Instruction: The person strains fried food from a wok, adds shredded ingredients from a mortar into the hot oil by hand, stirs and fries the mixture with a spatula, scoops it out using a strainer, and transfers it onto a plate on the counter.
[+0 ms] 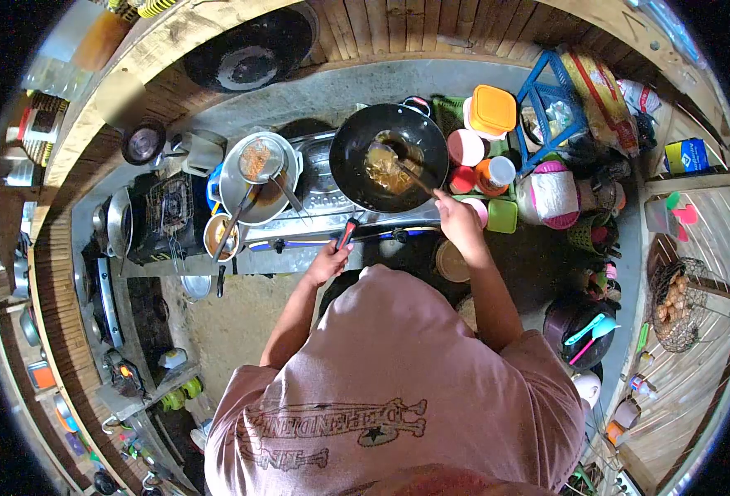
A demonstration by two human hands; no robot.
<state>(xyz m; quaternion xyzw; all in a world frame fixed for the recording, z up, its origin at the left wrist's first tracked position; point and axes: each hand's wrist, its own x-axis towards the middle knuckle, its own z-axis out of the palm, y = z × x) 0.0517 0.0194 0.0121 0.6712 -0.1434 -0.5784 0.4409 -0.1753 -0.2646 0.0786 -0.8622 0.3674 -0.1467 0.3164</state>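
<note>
A black wok (350,157) sits on the gas stove (322,180), with brownish food (387,175) in its bottom. My right hand (457,217) is wrapped round the handle of a wooden-handled spatula (417,179), whose end rests in the food. In my left hand (329,259) is the red and black wok handle (348,232), gripped near the stove's front edge. Left of the wok, a pale basin (233,192) holds a strainer (259,159) with reddish bits in it, and dark-handled utensils lie across its rim.
A small bowl (214,235) stands by the basin's front left. Right of the wok are an orange-lidded tub (494,109), red-lidded jars (462,179) and a blue basket (575,136). A second, blackened burner (166,205) is at the left.
</note>
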